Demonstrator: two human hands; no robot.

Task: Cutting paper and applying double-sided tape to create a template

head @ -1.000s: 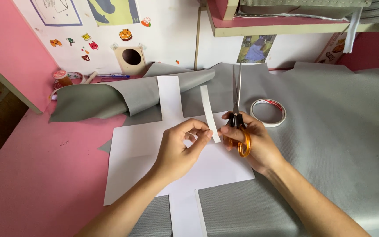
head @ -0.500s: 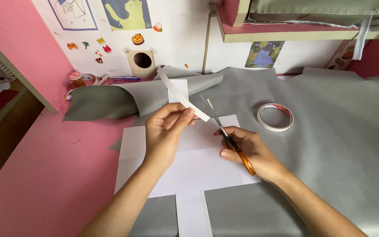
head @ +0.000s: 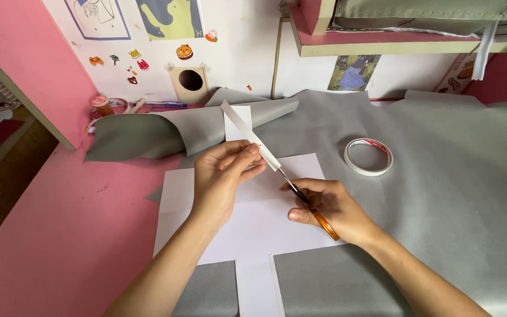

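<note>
Head view: paper strip (head: 247,130), thin, light, floppy, best pinched near the cut, as the left hand (head: 224,176) does; right hand (head: 327,208) closed around orange-handled scissors (head: 309,205).

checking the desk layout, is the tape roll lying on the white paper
No, the tape roll lies on the grey fabric, right of the white paper.

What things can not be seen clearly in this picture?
Head view only:
- Scissors: handle loops hidden inside the right hand; blades too thin to tell whether open or closed.
- White paper strip: middle covered by the left hand fingers.
- White paper sheet: cut off by the bottom edge.
</note>
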